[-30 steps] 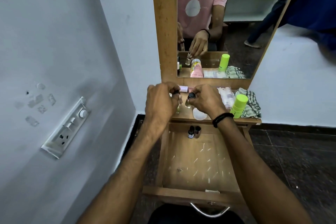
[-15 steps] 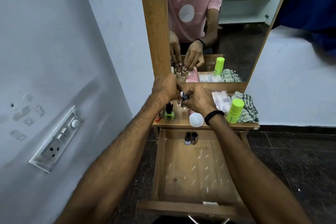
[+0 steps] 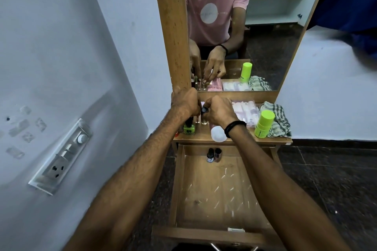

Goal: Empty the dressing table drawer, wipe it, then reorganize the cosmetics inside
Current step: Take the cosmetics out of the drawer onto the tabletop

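Observation:
The wooden drawer (image 3: 216, 189) is pulled out, with two small dark-capped bottles (image 3: 213, 155) standing at its back edge. Both hands work at the left rear of the dressing table top (image 3: 238, 138). My right hand (image 3: 220, 113) pinches the dark cap of a small clear bottle (image 3: 204, 122) that stands on the top. Right beside it, my left hand (image 3: 185, 102) holds another small bottle (image 3: 197, 121), mostly hidden by the fingers. A green nail polish bottle (image 3: 189, 128) stands just in front of the left hand.
On the table top lie a white round lid (image 3: 218, 133), a clear pack of pink items (image 3: 244, 110), a lime-green tube (image 3: 264, 124) and a checked cloth (image 3: 280, 120). The mirror (image 3: 265, 36) rises behind. A wall socket (image 3: 61, 157) is at left.
Both hands moved left and back toward the mirror frame and lowered the small bottles onto the table top. The green nail polish came into view.

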